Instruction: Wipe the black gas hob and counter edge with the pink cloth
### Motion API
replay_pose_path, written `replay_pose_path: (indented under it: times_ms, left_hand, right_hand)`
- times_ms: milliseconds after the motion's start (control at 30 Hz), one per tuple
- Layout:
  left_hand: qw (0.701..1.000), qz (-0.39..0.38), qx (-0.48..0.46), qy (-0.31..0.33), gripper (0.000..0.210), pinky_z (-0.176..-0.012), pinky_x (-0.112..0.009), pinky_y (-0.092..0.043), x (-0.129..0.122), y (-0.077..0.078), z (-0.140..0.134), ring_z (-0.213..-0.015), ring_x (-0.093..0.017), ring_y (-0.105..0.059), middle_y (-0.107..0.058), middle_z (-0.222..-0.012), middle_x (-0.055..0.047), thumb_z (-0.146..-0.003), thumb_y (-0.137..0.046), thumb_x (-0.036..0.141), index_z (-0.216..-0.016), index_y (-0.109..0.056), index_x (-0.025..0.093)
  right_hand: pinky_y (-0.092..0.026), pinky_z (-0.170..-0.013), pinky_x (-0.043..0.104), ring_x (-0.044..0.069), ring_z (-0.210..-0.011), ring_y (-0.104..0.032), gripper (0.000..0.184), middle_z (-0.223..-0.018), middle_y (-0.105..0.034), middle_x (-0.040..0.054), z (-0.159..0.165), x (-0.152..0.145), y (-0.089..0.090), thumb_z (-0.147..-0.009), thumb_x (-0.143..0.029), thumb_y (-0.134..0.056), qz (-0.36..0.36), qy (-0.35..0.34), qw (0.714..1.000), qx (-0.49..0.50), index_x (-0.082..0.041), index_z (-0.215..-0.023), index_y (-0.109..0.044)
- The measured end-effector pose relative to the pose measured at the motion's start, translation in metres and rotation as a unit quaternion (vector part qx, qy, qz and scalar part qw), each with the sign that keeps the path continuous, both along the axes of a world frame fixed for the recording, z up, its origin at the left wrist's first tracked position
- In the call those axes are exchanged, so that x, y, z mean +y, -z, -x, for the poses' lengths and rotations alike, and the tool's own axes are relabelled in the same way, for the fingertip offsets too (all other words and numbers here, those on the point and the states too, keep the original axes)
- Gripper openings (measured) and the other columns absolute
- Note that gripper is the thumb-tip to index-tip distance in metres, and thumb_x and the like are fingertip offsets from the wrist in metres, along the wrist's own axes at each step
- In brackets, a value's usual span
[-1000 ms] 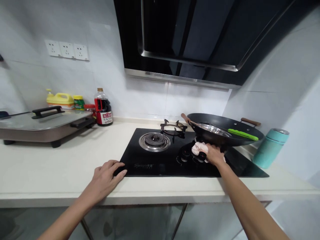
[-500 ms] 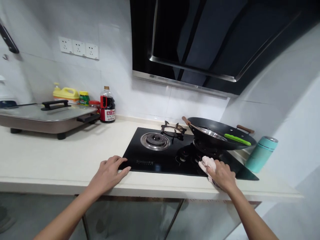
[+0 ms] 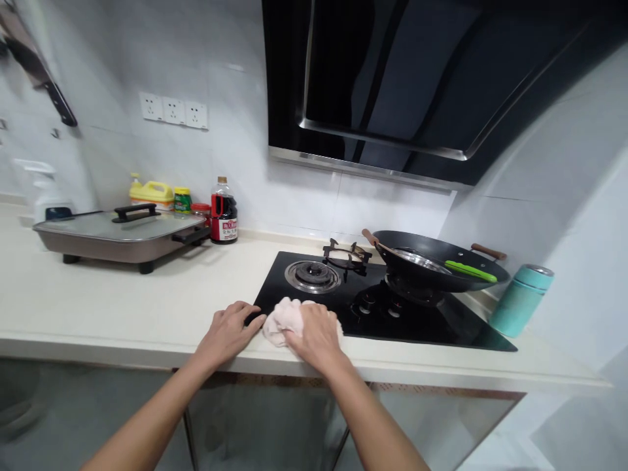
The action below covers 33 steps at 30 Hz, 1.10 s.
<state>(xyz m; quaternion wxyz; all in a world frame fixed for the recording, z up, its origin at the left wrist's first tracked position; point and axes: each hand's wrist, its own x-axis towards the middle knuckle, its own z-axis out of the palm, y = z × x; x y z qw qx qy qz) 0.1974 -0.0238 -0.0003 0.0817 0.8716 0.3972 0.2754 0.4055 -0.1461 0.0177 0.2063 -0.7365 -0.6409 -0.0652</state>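
A pale pink cloth (image 3: 284, 320) lies bunched under my right hand (image 3: 318, 332), pressed on the front left part of the black gas stove (image 3: 392, 330) and its front edge. The fingers of that hand are curled over the cloth. My left hand (image 3: 230, 330) rests on the countertop at the stove's front left corner, thumb and fingers apart, holding nothing. Behind the cloth is the bare left burner (image 3: 313, 276). The control knobs (image 3: 367, 302) sit right of my right hand.
A black wok (image 3: 417, 275) with a green-handled utensil (image 3: 471, 271) stands on the right burner. A pan support (image 3: 348, 256) lies at the stove's back. Right stands a teal flask (image 3: 523, 301); left are a lidded electric pan (image 3: 122, 239) and a soy sauce bottle (image 3: 224, 216). The range hood (image 3: 383, 78) overhangs.
My right hand has slid the cloth left along the stove's front edge, from below the wok to beside my left hand. My left hand stays at the corner. The view has shifted slightly left.
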Motion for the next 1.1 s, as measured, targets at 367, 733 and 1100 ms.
replay_pose_path:
  times_ms: [367,733,1100]
  left_hand:
    - [1.0,-0.021,-0.004,-0.004,0.049,-0.101,-0.044,-0.046,-0.007,-0.007,0.0,-0.11,-0.027,-0.066,-0.074,-0.114,-0.01,-0.104,-0.037,0.051,-0.108,-0.075,0.021]
    - [0.994,-0.104,-0.007,-0.033,0.043,-0.095,-0.039,-0.048,-0.016,-0.003,-0.001,-0.098,-0.026,-0.066,-0.072,-0.101,-0.011,-0.106,-0.039,0.042,-0.096,-0.075,0.02]
    - [0.993,-0.107,-0.052,-0.019,0.043,-0.091,-0.04,-0.048,-0.016,-0.001,-0.007,-0.092,-0.027,-0.065,-0.071,-0.093,-0.011,-0.103,-0.044,0.046,-0.086,-0.075,0.021]
  right_hand:
    - [-0.044,-0.098,0.038,0.03,-0.123,-0.061,0.049,-0.138,-0.068,0.0086,-0.121,-0.07,0.005,-0.089,-0.042,-0.055,-0.009,0.108,0.994,0.002,-0.025,-0.133,-0.066]
    - [-0.05,-0.094,0.048,0.039,-0.119,-0.065,0.063,-0.137,-0.066,0.0157,-0.298,-0.178,0.031,-0.089,-0.063,-0.046,0.003,0.351,0.936,0.025,-0.028,-0.138,-0.065]
    - [-0.047,-0.087,0.035,0.028,-0.103,-0.067,0.039,-0.113,-0.075,0.0091,-0.162,-0.159,0.041,-0.087,-0.047,-0.056,-0.117,0.161,0.98,0.001,-0.023,-0.112,-0.074]
